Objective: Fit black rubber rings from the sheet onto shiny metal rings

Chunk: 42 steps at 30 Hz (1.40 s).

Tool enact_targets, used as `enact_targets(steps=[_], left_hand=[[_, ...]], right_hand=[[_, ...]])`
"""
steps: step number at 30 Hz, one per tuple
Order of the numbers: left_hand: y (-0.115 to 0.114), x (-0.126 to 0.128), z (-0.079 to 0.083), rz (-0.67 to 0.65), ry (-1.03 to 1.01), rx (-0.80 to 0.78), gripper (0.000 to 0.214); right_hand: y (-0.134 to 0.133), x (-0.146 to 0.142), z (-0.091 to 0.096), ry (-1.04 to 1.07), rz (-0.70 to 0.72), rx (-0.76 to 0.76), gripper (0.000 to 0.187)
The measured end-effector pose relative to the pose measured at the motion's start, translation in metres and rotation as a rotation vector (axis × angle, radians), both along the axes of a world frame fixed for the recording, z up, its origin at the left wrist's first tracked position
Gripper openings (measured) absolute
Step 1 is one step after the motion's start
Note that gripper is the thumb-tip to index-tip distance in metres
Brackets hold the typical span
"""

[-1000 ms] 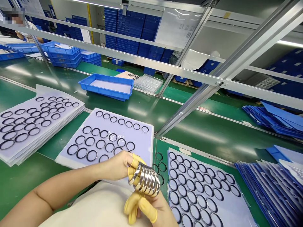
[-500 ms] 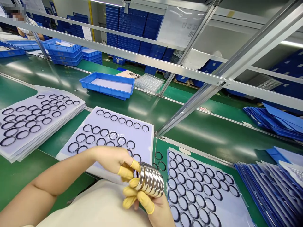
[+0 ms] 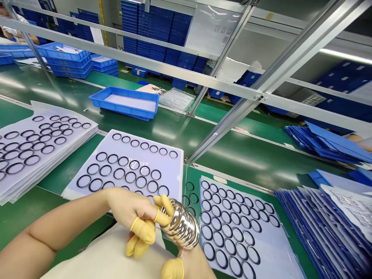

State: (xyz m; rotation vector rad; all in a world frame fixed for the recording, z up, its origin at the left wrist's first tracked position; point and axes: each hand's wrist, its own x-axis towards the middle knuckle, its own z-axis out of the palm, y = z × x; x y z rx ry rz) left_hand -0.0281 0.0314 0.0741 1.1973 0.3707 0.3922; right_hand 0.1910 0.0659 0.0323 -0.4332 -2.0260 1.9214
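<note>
A stack of shiny silver metal rings (image 3: 180, 224) lies tilted between my hands, just above the bottom centre of the view. My left hand (image 3: 133, 211), in yellow finger cots, presses one finger against the stack's near end. My right hand (image 3: 188, 261) holds it from below, mostly hidden beneath the rings, with one yellow cot showing. Beyond the hands lies a pale lavender sheet (image 3: 165, 162) set with rows of black O-rings. Another such sheet (image 3: 279, 248) sits to the right of my right hand. Several loose black O-rings (image 3: 190, 199) rest on the green belt between them.
A stack of ring-filled sheets (image 3: 87, 131) lies at left. Blue-edged sheets (image 3: 319, 221) are piled at right. A blue tray (image 3: 124, 102) stands on the green conveyor belt (image 3: 180, 133) beneath aluminium rails (image 3: 203, 79). A person (image 3: 17, 37) stands far back at left.
The ring stack has tilted further toward the lower right, and my left fingers have curled lower around it. The whole view has shifted slightly left.
</note>
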Motion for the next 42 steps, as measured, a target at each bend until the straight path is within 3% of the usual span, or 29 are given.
enact_targets(steps=[4, 8, 12, 15, 18, 21, 24, 29, 35, 39, 42], left_hand=[[-0.004, 0.0, -0.003, -0.009, 0.02, -0.011, 0.053], [-0.007, 0.004, -0.007, 0.055, 0.061, 0.103, 0.058], [-0.011, 0.015, -0.013, 0.271, 0.038, 0.177, 0.071], [-0.013, 0.027, -0.018, 0.467, 0.009, 0.074, 0.067], [-0.013, 0.038, -0.02, 0.608, 0.03, -0.122, 0.048], [-0.012, 0.043, -0.019, 0.689, 0.077, -0.244, 0.032], [-0.011, 0.043, -0.019, 0.721, 0.071, -0.257, 0.03], [-0.011, 0.04, -0.02, 0.746, 0.012, -0.077, 0.029], [-0.012, 0.037, -0.009, 0.85, 0.051, 0.315, 0.021], [-0.013, 0.034, -0.008, 0.895, 0.112, 0.467, 0.012], [-0.015, 0.033, -0.016, 0.907, 0.162, 0.438, 0.014]], right_hand=[[-0.001, 0.001, 0.005, 0.055, -0.023, 0.026, 0.09], [-0.003, -0.001, 0.016, 0.071, -0.03, -0.036, 0.077], [-0.01, 0.001, 0.016, 0.062, -0.154, -0.101, 0.1], [-0.012, 0.002, 0.013, 0.052, -0.191, -0.112, 0.111], [-0.011, 0.001, 0.011, 0.038, -0.197, -0.028, 0.111], [-0.012, 0.0, 0.009, 0.045, -0.232, 0.053, 0.112], [-0.014, 0.001, 0.007, 0.054, -0.259, 0.085, 0.113], [-0.011, 0.001, 0.005, 0.076, -0.196, 0.144, 0.108], [-0.014, 0.002, -0.004, 0.1, -0.147, 0.217, 0.055], [-0.019, 0.008, -0.014, 0.105, -0.214, -0.004, 0.035], [-0.018, 0.009, -0.011, 0.081, -0.212, -0.111, 0.035]])
